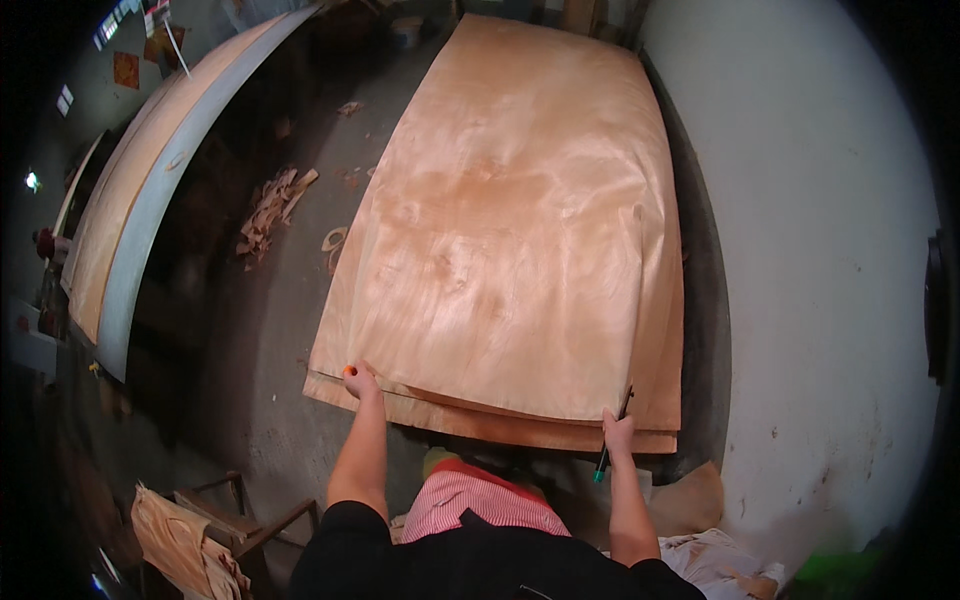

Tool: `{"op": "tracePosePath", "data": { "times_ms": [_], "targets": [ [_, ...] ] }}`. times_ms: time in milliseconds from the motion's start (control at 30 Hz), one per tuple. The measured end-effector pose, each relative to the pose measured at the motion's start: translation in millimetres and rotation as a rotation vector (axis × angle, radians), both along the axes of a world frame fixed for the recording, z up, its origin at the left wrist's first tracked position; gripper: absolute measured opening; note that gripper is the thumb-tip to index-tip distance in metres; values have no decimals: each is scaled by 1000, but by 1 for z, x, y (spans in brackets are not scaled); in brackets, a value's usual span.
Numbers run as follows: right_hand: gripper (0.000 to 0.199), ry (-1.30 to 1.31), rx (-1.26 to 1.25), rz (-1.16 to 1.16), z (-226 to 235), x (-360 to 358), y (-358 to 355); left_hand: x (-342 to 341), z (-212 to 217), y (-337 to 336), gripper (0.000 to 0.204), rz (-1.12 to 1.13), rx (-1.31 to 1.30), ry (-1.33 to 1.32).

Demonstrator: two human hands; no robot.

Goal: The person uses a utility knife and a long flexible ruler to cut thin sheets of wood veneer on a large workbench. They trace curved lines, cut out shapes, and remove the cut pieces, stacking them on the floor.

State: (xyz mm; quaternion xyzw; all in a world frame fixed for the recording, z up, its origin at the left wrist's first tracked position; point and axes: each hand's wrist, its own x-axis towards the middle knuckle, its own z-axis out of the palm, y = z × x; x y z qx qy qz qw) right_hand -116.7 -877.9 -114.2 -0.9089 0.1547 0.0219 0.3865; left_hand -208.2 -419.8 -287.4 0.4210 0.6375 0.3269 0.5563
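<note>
A stack of large, thin wood veneer sheets [500, 260] stretches away in front of me, its near edges uneven and overlapping. My left hand [361, 382] is closed at the near left corner of the top sheet, pinching its edge. A small orange thing [349, 371] shows at its fingers; its kind is unclear. At the sheet's near right corner, my right hand [619, 432] is closed around a slim dark tool with a teal end [600, 470]. Its fingers are also at the sheet's edge. The top sheet has a raised fold near its right side.
A pale wall [810, 260] runs along the right. Veneer scraps [270, 212] lie on the floor left of the stack. Farther left stands another long stack of sheets [150, 190]. A wooden frame with draped veneer [195, 540] is at lower left; crumpled pale material [715, 560] lies at lower right.
</note>
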Motion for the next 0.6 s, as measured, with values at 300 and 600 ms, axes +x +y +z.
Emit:
{"op": "tracePosePath", "data": {
  "times_ms": [300,600],
  "targets": [
    [43,-5,-291,162,-34,11,-50,-27,-85,-34,41,-445,-377,-29],
    [61,273,-804,151,-29,21,-66,-51,-142,22,59,314,-699,-836]
  ]
}}
